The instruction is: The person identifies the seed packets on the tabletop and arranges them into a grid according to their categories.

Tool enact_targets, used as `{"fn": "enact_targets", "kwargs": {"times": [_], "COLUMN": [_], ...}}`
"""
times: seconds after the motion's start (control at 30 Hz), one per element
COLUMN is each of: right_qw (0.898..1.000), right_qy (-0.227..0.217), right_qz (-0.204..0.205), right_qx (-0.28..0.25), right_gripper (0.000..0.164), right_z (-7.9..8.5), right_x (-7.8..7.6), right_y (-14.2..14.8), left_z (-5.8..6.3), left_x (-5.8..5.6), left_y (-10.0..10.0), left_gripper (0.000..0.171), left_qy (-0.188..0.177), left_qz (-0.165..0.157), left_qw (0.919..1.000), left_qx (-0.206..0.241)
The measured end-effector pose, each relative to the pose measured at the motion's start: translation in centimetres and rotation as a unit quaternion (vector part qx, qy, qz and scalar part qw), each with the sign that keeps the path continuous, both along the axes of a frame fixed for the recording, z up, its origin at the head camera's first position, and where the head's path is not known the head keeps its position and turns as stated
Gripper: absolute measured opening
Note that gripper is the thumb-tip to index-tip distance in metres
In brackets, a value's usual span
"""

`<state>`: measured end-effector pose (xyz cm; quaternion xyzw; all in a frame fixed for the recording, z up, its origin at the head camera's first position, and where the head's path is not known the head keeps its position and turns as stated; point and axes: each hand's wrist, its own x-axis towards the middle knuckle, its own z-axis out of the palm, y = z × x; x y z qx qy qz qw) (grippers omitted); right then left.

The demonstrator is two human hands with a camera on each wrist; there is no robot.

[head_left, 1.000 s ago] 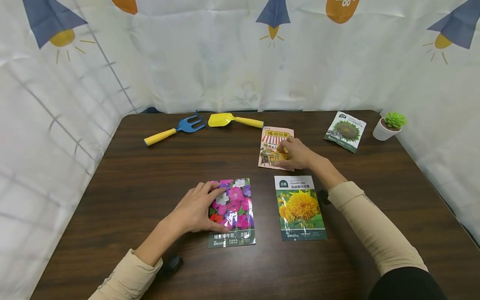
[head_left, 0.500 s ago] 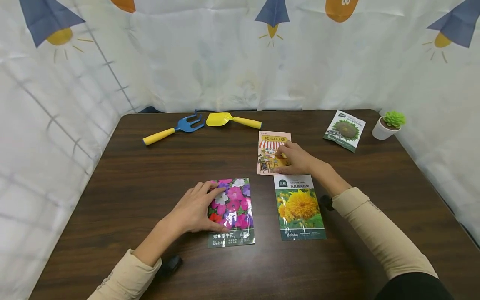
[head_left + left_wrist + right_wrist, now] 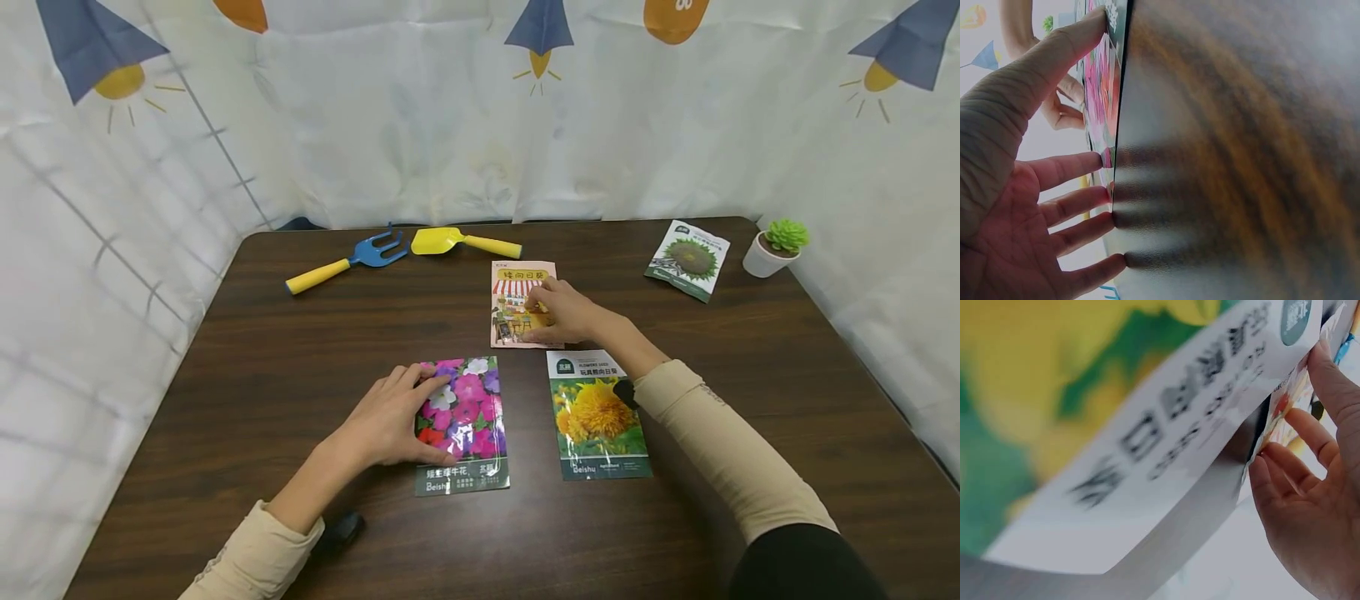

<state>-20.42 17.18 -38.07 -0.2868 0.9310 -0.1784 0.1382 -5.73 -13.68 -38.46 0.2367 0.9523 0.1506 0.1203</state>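
Note:
My left hand rests on a seed packet printed with pink, purple and white flowers. In the left wrist view its fingers are spread and fairly straight, fingertips at the packet and tabletop. Farther back, my right hand touches a small pink seed packet with a striped-awning picture, thumb and fingertips on its right part. The right wrist view shows these fingers loosely bent with their tips on the packet. Under my right forearm lies a seed packet with yellow flowers, large in the right wrist view.
A blue hand fork and a yellow trowel lie along the back of the brown table. At the back right are a sunflower seed packet and a small potted succulent. A white printed curtain hangs behind.
The pink packet has slid slightly toward me and then left under my right hand, now standing above the gap between the two front packets. My left hand has stayed in place.

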Motion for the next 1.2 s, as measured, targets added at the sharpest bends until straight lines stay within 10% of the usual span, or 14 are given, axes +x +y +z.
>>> {"fn": "enact_targets", "kwargs": {"times": [1.2], "right_qw": [1.000], "right_qy": [0.000], "right_qz": [0.020], "right_qx": [0.020], "right_gripper": [0.052], "right_z": [0.0], "right_x": [-3.0], "right_y": [-6.2], "left_z": [0.0], "left_x": [-0.1], "left_y": [0.0], "left_gripper": [0.110], "left_qy": [-0.003], "left_qz": [-0.001], "left_qw": [1.0000], "left_qx": [-0.005]}}
